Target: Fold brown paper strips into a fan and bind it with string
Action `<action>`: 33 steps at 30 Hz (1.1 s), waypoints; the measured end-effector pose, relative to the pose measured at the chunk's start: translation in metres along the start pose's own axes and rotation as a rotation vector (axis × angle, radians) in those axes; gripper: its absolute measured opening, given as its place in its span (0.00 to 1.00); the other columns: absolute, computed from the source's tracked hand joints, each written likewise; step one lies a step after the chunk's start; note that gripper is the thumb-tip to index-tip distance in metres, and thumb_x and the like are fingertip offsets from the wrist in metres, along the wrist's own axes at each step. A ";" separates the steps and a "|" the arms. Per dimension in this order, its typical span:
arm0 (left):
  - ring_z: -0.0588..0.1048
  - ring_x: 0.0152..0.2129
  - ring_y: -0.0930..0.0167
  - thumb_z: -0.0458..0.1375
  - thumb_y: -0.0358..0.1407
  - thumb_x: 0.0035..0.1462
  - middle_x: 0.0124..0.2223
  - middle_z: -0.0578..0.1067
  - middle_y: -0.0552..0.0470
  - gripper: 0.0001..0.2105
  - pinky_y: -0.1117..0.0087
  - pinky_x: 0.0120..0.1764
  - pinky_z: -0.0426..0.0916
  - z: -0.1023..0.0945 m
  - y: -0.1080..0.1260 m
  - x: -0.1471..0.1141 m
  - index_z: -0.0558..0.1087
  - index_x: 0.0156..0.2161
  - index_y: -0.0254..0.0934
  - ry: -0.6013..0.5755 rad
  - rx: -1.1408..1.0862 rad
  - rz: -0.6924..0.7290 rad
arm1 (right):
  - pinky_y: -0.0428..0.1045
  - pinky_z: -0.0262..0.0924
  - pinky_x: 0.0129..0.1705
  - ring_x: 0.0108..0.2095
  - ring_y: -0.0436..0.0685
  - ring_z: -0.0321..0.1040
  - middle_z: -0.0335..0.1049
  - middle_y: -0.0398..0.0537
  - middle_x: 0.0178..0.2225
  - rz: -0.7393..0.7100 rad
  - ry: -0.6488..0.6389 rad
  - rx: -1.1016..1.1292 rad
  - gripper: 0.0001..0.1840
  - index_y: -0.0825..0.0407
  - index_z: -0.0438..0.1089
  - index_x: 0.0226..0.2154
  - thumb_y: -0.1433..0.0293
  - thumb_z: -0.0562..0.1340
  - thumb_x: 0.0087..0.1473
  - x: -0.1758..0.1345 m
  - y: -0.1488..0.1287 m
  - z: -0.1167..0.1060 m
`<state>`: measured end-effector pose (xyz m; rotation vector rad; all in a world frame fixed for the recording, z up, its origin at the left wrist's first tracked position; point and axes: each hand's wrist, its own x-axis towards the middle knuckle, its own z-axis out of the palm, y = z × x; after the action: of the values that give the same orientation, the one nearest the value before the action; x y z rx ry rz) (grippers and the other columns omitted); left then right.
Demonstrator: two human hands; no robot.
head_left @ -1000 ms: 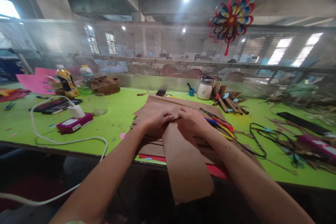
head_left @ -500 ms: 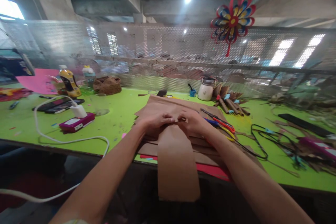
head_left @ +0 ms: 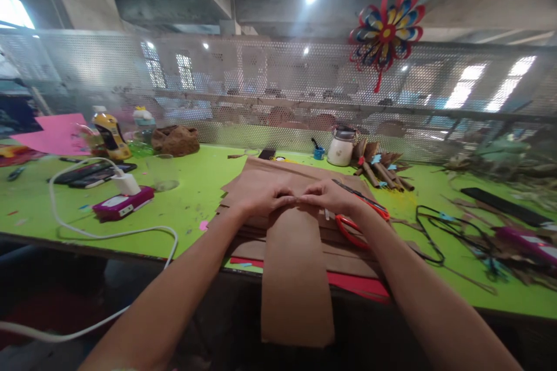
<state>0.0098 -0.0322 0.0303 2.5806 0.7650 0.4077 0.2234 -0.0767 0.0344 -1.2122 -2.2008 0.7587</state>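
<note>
My left hand (head_left: 270, 199) and my right hand (head_left: 324, 195) meet at the far end of a brown paper strip (head_left: 296, 266). Both pinch that end with thumb and fingers, so the edge between them is largely hidden. The near end of the strip hangs down past the table's front edge. Beneath my hands lies a stack of brown paper sheets (head_left: 256, 177), with red paper (head_left: 354, 285) under it. Red-handled scissors (head_left: 348, 232) rest on the stack, partly covered by my right forearm.
A purple power strip (head_left: 124, 203) with a white plug and cable sits left, near a clear cup (head_left: 163, 174). A white jar (head_left: 342, 148) and rolled brown paper tubes (head_left: 378, 168) stand behind. Black cords (head_left: 429, 235) lie right. A perforated metal screen (head_left: 278, 81) closes the back.
My fingers have drawn in and now pinch the strip's far end more closely side by side. The strip's near end hangs slightly lower, and more of the red scissor handle shows.
</note>
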 end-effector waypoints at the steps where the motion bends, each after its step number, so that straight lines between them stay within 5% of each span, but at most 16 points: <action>1: 0.70 0.37 0.72 0.47 0.44 0.61 0.42 0.76 0.52 0.17 0.75 0.40 0.61 0.001 0.000 0.000 0.73 0.44 0.38 -0.010 -0.012 0.006 | 0.43 0.50 0.23 0.22 0.47 0.58 0.66 0.42 0.21 0.009 -0.016 -0.003 0.22 0.57 0.74 0.30 0.54 0.58 0.52 -0.001 -0.003 0.000; 20: 0.65 0.27 0.73 0.46 0.43 0.61 0.31 0.73 0.53 0.16 0.74 0.31 0.57 0.003 0.003 -0.006 0.73 0.38 0.36 -0.122 0.080 -0.020 | 0.42 0.51 0.22 0.20 0.47 0.59 0.63 0.40 0.18 0.031 -0.019 -0.057 0.19 0.56 0.71 0.24 0.57 0.59 0.51 0.000 0.006 -0.001; 26: 0.65 0.27 0.74 0.47 0.43 0.60 0.31 0.71 0.53 0.16 0.75 0.31 0.58 0.005 0.001 -0.004 0.72 0.37 0.34 -0.118 -0.030 0.049 | 0.43 0.55 0.29 0.28 0.50 0.63 0.72 0.46 0.28 -0.086 -0.132 -0.132 0.20 0.57 0.76 0.34 0.58 0.56 0.54 0.000 -0.002 -0.003; 33: 0.64 0.19 0.75 0.43 0.45 0.63 0.20 0.67 0.57 0.19 0.75 0.27 0.58 0.008 -0.005 -0.004 0.71 0.42 0.35 -0.153 -0.091 -0.041 | 0.43 0.45 0.23 0.21 0.46 0.52 0.59 0.40 0.18 -0.046 -0.018 -0.221 0.23 0.58 0.72 0.24 0.56 0.55 0.54 0.000 -0.005 0.000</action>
<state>0.0071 -0.0335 0.0209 2.4732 0.7264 0.2244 0.2208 -0.0788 0.0379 -1.2578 -2.3683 0.5198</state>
